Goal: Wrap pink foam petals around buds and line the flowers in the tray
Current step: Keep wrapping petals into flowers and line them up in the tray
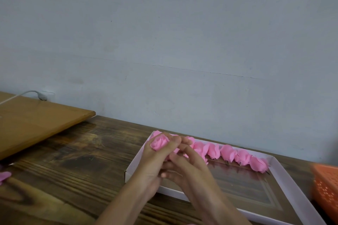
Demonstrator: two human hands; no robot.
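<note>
Both my hands meet over the left end of the white tray (pixel 285 171). My left hand (pixel 150 164) grips a pink foam flower (pixel 158 143) from below, fingers curled round its base. My right hand (pixel 190 168) lies against the left one, and its fingertips pinch the flower's right side, where a bit of pink petal shows. A row of several finished pink flowers (pixel 226 152) lies along the tray's far edge, stems pointing toward me. My hands hide the row's left end.
An orange perforated basket (pixel 326 188) stands at the right edge, touching the tray's corner. A light wooden board (pixel 36 122) lies at the back left, with a cable and plug (pixel 42 96) behind it. A loose pink petal (pixel 4 176) sits at the far left of the dark wooden table (pixel 76 160).
</note>
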